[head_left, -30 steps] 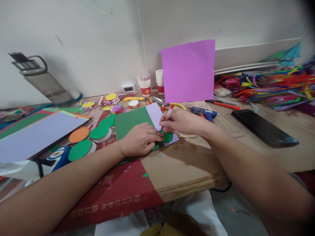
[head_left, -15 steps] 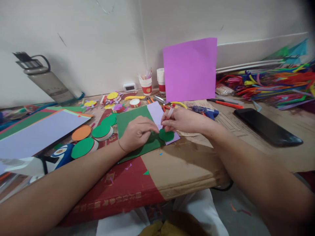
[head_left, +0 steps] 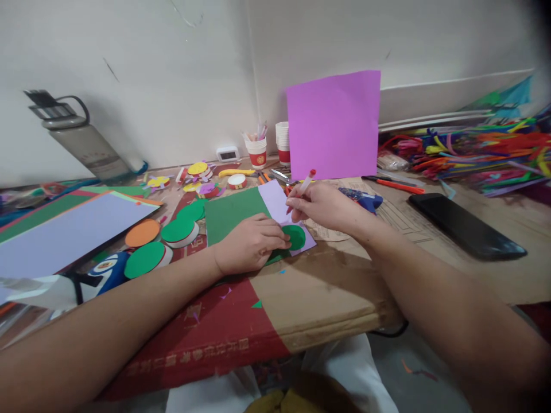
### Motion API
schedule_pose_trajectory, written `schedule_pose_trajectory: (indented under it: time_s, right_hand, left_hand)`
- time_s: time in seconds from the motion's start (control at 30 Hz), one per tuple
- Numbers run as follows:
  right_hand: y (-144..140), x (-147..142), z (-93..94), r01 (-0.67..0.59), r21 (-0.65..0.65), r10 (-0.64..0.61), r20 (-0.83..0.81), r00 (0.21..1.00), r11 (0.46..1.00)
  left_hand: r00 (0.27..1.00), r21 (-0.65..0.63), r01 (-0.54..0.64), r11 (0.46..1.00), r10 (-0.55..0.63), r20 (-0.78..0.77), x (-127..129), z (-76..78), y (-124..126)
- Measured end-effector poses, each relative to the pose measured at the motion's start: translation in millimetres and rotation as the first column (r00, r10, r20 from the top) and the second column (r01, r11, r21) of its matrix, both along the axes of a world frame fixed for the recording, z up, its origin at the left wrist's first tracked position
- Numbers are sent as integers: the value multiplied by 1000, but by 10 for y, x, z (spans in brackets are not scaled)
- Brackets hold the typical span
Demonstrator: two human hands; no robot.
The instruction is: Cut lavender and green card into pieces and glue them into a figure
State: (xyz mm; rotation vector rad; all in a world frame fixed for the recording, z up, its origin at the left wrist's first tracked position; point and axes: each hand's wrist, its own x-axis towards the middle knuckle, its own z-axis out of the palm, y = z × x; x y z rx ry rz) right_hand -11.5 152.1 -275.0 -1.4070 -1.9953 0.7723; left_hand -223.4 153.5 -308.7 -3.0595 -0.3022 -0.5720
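My right hand grips a red-capped pen with a pale barrel, tip pointing down over the purple paper strip. On that strip's near end lies a green paper circle. Fingertips of my left hand press on the circle's left edge; the fingers are stretched out and nearly flat. Beneath this hand is a green paper sheet, partly covered by it. Whether the pen tip touches the paper I cannot tell.
Several green-topped round pieces and an orange disc lie left of the sheet. A phone rests at right, a blue glue gun behind my right wrist. A purple sheet leans upright at the back. A bottle tilts at left.
My left hand has slid right and flattened, fingertips now on the circle. The pen has tilted more upright, its tip away from the circle's top edge, and the right hand has lifted slightly.
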Motion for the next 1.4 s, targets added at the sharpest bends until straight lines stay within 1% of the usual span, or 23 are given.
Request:
schedule_pose_trajectory:
  time_s: [0.13,0.43,0.6,0.83,1.07,1.27,1.4]
  right_hand:
    - [8,9,1,22,27,-23,9,1000,999]
    - [-10,2,13,18,62,-20,31,999,998]
    - [-5,-11,3,10,43,-10,10,1000,999]
    - [-10,-21,5,11,45,-11,14,1000,999]
    - [-19,-28,4,2,37,-2,-2,1000,999]
    - [-12,-24,-5,-10,61,10,3,1000,998]
    - [-28,-31,7,-25,69,24,15,1000,997]
  left_hand:
    - [1000,9,-5,1000,5,-1,2,2,-5]
    - [1000,-10,-1,1000,1,1,-9,-15,0]
    - [1000,1,14,1000,-14,26,-13,-13,-4]
    - [1000,25,20,999,-20,-14,-10,0,-11]
    - [999,-3,33,999,-33,4,-2,-2,-15]
    - [999,-30,46,998,-45,26,1,-20,-4]
    - [997,-24,66,998,-65,45,2,-22,11]
